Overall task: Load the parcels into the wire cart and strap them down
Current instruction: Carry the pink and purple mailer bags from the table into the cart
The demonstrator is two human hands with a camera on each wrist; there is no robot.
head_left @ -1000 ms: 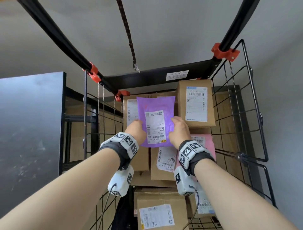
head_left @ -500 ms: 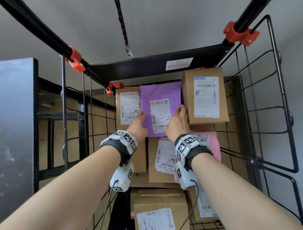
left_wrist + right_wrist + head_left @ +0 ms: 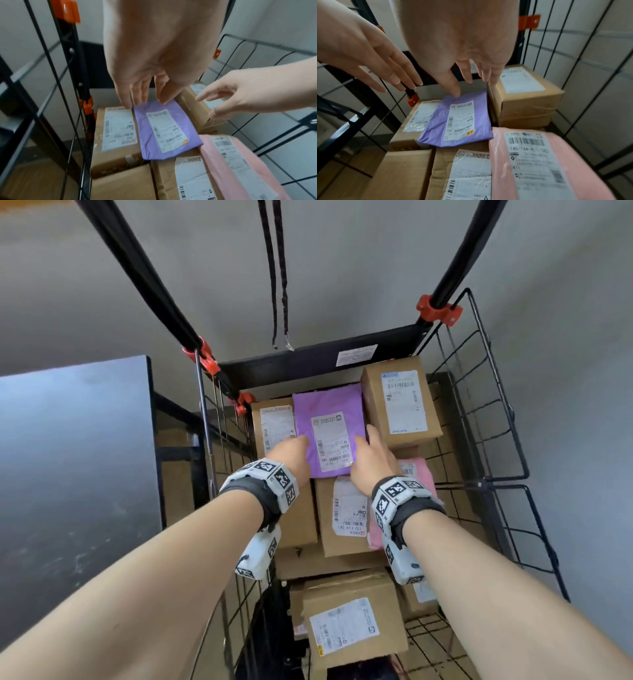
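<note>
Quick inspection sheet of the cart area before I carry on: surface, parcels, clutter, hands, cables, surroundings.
Surface: wire cart stacked with parcels; its floor is mostly hidden.
Job's things: purple mailer lies flat on brown boxes, between a labelled box on its left and a taller box on its right; pink mailer lies nearer, to the right. The strap hangs loose above, not yet across the load.
Clutter: nothing seen.
Grippers: left hand and right hand are open, fingers straight, over the purple mailer; whether the fingertips touch it is unclear.
Cables: thin leads from the wrist cameras.
Surroundings: grey wall, dark cabinet on the left.
</note>
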